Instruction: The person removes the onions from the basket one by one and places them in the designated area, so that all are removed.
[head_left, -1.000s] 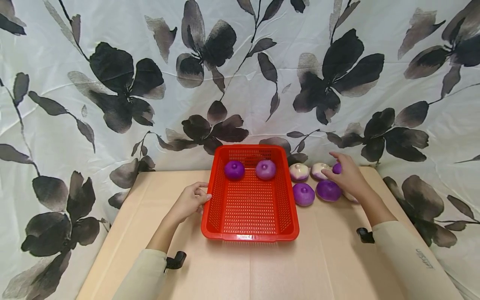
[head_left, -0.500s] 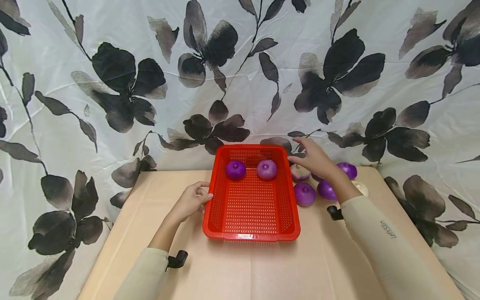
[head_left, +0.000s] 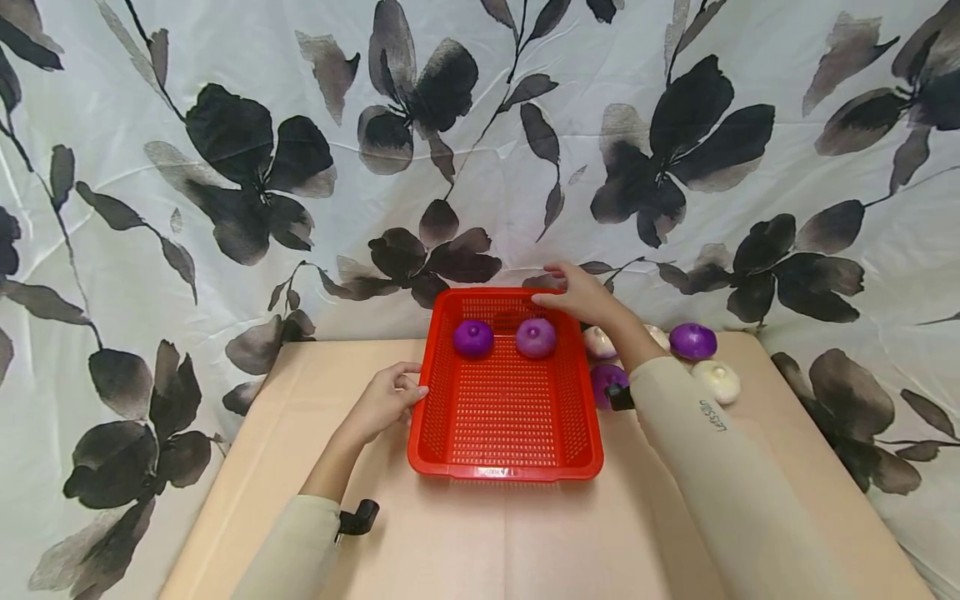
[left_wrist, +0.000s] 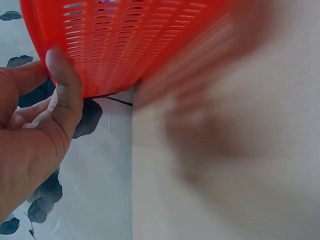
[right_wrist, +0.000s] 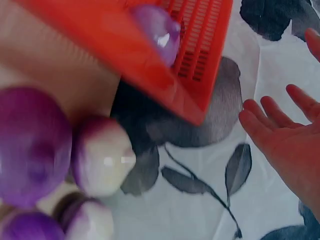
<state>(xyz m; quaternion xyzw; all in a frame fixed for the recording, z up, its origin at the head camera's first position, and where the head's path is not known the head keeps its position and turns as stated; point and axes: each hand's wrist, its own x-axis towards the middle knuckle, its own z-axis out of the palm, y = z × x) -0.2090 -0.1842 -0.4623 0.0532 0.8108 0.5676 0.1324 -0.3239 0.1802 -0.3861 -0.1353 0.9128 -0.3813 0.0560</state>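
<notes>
A red perforated plastic basket (head_left: pixel 504 417) stands on the table, with two round purple onions (head_left: pixel 473 338) inside near its far end. My left hand (head_left: pixel 386 404) grips the basket's left rim; in the left wrist view the thumb (left_wrist: pixel 65 90) lies against its side. Over the far right corner of the basket hovers my right hand (head_left: pixel 581 296). Its fingers are spread and hold nothing, as the right wrist view also shows. Right of the basket lie several more onions, among them a purple one (head_left: pixel 693 341) and a whitish one (head_left: pixel 716 382); my right forearm hides some of them.
The light wooden table (head_left: pixel 450 542) reaches back to a white cloth (head_left: pixel 540 217) printed with dark flowers. A small black camera sits on each wrist. Below the right sleeve (head_left: pixel 720 450), a shadow falls on the table.
My right hand has moved left, from above the onions at the right to over the basket's far right corner. My left hand keeps its hold; both onions in the basket stay in place.
</notes>
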